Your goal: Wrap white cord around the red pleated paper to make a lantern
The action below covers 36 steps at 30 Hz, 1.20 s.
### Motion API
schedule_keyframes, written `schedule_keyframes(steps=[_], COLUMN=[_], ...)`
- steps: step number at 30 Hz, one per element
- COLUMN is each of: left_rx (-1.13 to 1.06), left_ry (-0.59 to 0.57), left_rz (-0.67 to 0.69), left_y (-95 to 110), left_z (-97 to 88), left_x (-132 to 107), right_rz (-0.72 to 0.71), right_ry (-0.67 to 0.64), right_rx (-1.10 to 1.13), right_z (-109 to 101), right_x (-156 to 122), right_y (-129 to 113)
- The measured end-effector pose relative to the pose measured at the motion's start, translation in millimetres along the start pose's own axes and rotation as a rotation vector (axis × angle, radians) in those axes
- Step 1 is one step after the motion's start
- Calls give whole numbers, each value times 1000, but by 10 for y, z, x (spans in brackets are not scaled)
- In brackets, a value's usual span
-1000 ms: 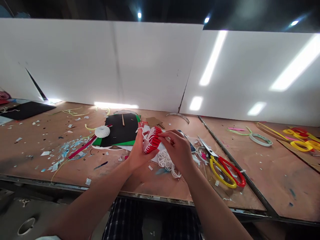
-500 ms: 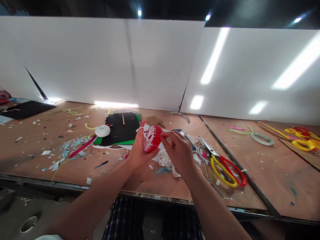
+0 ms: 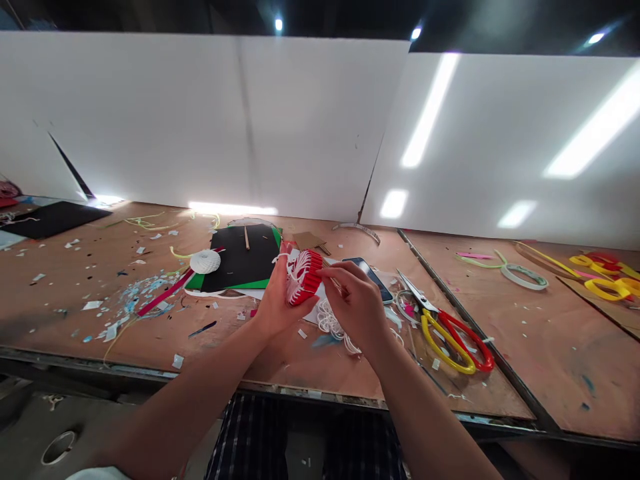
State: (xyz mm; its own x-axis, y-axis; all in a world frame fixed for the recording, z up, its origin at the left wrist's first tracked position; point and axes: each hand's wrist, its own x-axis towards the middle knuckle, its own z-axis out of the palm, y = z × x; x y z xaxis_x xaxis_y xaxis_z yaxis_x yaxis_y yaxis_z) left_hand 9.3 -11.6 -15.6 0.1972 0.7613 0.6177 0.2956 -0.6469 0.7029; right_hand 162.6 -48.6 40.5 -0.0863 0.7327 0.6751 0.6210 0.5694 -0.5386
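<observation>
While the left hand (image 3: pixel 273 308) holds a red-and-white folded piece (image 3: pixel 309 275) near the middle of the frame, its fingers closed around the left side and underside, the right hand (image 3: pixel 356 293) works at the right edge. The right thumb and forefinger are drawn narrow, their tips at the red folds; whether they grip them or only touch them, I cannot tell. The piece is raised above the brown tabletop (image 3: pixel 320 373), tilted, white strands fanning over its left part. A tangle of white cord (image 3: pixel 329 320) lies just below the right fingers, with a phone (image 3: pixel 376 281) partly behind that hand. Right of centre lie scissors (image 3: pixel 431 311) with yellow and red handles, blades parted. Left of centre, a white disc (image 3: pixel 205 262) rests at the edge of a black sheet (image 3: pixel 235 267).
</observation>
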Motion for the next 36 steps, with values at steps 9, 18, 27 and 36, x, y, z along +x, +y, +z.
schedule_keyframes(steps=[9,18,27,36], left_rx=[14,251,328,313], left_ry=[-8,-8,-73,-117], left_rz=[-71,95,154,127], left_y=[8,23,76,36], left_z=[13,6,-11,23], left_x=[2,10,42,32], right_rz=[192,407,278,385], right_ry=[37,135,224,161], right_rx=[249,394,372,413], right_z=[128,232,327,327], right_x=[-60,-155,-205,-203], right_y=[39,48,103,175])
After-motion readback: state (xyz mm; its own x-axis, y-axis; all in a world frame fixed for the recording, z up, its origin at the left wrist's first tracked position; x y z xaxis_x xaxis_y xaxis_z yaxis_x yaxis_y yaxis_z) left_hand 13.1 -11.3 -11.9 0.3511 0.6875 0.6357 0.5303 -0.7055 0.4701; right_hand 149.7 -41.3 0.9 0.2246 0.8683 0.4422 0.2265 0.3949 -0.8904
